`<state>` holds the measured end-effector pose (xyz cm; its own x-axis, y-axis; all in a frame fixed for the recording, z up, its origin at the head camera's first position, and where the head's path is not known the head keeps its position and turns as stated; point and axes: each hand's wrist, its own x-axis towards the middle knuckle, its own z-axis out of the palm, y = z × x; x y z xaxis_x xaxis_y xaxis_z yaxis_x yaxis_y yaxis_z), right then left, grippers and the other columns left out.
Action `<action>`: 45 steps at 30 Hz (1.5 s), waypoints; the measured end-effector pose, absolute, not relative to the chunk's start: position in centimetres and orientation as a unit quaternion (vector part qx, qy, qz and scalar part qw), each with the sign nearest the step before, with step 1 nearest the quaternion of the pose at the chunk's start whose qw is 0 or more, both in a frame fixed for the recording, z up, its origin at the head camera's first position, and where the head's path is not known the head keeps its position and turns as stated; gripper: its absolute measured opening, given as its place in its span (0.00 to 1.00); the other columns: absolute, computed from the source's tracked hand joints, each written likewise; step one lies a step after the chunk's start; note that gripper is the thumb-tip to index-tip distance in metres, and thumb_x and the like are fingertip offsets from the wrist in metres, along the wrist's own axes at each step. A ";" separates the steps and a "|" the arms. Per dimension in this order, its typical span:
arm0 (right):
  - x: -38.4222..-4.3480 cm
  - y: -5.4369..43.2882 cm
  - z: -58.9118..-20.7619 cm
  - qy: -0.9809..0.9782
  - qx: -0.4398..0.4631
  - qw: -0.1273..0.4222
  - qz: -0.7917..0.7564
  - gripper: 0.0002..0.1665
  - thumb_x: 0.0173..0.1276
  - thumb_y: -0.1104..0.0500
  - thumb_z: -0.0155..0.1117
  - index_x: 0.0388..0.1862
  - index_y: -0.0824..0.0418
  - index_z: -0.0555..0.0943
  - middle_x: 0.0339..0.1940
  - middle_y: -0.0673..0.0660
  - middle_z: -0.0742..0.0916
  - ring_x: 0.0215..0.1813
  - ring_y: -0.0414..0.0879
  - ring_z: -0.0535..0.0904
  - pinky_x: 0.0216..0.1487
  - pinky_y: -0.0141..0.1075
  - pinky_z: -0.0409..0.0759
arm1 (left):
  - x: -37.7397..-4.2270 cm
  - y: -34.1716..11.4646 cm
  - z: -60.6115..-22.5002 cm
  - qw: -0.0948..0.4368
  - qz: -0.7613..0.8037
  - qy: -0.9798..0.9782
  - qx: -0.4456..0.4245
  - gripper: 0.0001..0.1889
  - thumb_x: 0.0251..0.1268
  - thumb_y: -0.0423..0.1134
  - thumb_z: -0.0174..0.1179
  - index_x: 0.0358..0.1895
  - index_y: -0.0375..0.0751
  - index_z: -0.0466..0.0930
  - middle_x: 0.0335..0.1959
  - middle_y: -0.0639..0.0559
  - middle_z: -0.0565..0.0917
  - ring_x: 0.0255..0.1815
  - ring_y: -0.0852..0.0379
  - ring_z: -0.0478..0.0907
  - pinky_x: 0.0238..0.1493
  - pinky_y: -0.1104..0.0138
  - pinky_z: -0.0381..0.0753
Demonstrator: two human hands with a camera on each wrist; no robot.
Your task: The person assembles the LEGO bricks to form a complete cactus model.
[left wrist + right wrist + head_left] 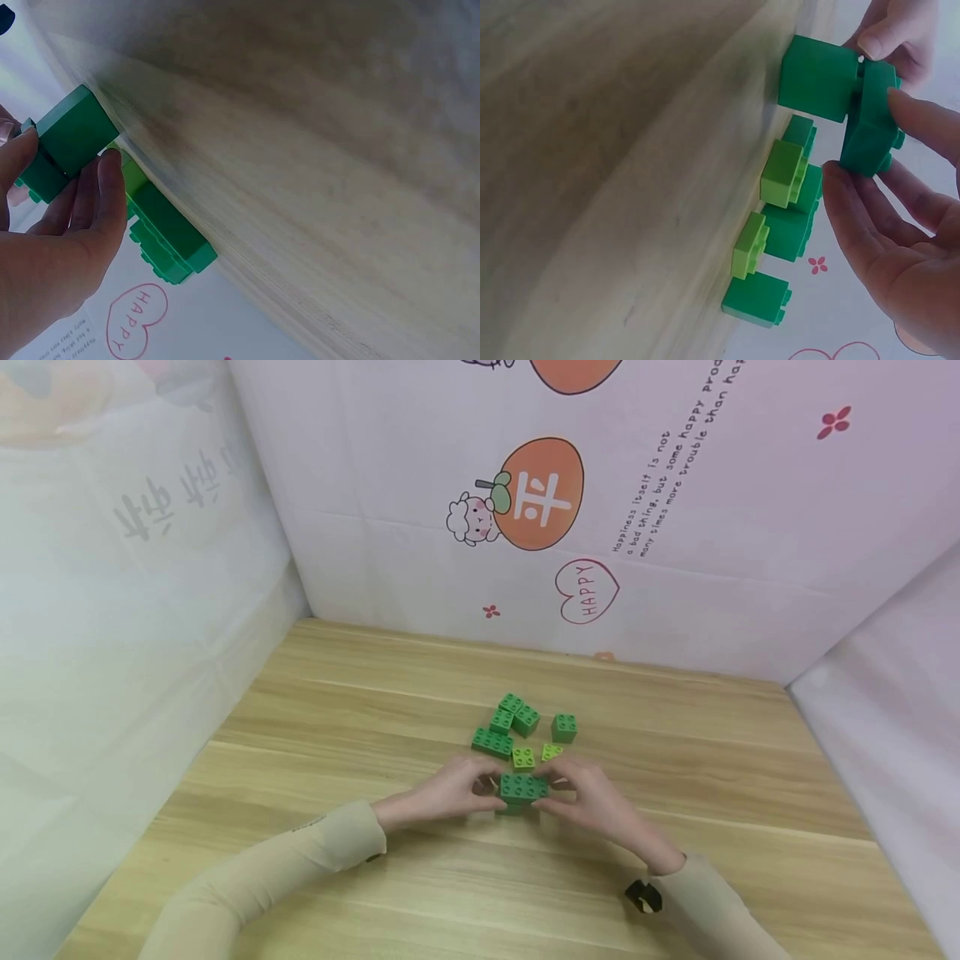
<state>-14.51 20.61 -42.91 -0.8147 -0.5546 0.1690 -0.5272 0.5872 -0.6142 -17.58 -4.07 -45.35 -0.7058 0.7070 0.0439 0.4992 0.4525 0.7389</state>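
Note:
A long green brick point(519, 787) lies on top of a taller green block point(819, 78), overhanging it to the right; a slight gap shows between them. My right hand point(588, 793) pinches the overhanging end of the long brick between thumb and fingers. From the other side my left hand point(461, 787) grips the stacked pair, its thumb near the seam and its fingers along the side of the block point(79, 129). The block stands on the wooden table. Just behind the hands sit a lime square brick point(523, 758) and a lime sloped brick point(551, 752).
Behind the lime bricks, a long green brick point(492, 742) and several square green bricks point(527, 719) stand close together. Another green brick point(564, 727) stands apart at the right. Printed white cloth point(412, 568) hangs along the back and sides of the wooden table point(337, 710).

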 end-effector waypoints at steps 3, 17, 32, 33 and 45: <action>-14.5 20.4 -43.0 0.890 -0.297 0.031 -0.344 0.23 0.59 0.62 0.73 0.54 0.64 0.80 0.50 0.61 0.87 0.50 0.54 0.87 0.51 0.40 0.89 | -17.7 -4.0 -45.4 0.133 0.378 0.842 0.360 0.15 0.63 0.40 0.68 0.52 0.43 0.82 0.47 0.52 0.87 0.48 0.57 0.84 0.49 0.75 0.84; -14.4 19.8 -43.0 0.887 -0.323 -0.006 -0.330 0.24 0.58 0.64 0.74 0.55 0.64 0.82 0.49 0.58 0.88 0.49 0.51 0.86 0.49 0.38 0.89 | -18.0 -4.1 -45.5 0.126 0.351 0.849 0.373 0.19 0.59 0.38 0.70 0.54 0.42 0.82 0.49 0.53 0.87 0.48 0.59 0.83 0.50 0.77 0.82; -14.5 19.7 -43.0 0.892 -0.342 -0.028 -0.295 0.23 0.57 0.65 0.75 0.53 0.62 0.84 0.44 0.57 0.87 0.45 0.50 0.85 0.45 0.38 0.89 | -18.0 -3.9 -45.6 0.125 0.346 0.851 0.375 0.19 0.59 0.38 0.70 0.55 0.43 0.82 0.49 0.53 0.87 0.48 0.59 0.84 0.50 0.77 0.81; -14.5 19.7 -43.0 0.892 -0.341 -0.024 -0.296 0.22 0.57 0.65 0.74 0.53 0.62 0.84 0.44 0.58 0.87 0.46 0.50 0.85 0.45 0.38 0.90 | -18.0 -3.9 -45.5 0.125 0.347 0.850 0.376 0.19 0.59 0.37 0.70 0.55 0.43 0.82 0.49 0.53 0.87 0.48 0.59 0.84 0.50 0.78 0.81; -14.8 19.7 -42.7 0.896 -0.329 0.018 -0.299 0.21 0.60 0.64 0.72 0.53 0.63 0.83 0.46 0.60 0.86 0.47 0.53 0.85 0.44 0.34 0.90 | -17.9 -3.9 -45.4 0.139 0.351 0.849 0.370 0.20 0.60 0.37 0.69 0.57 0.42 0.81 0.50 0.52 0.87 0.48 0.59 0.84 0.50 0.78 0.81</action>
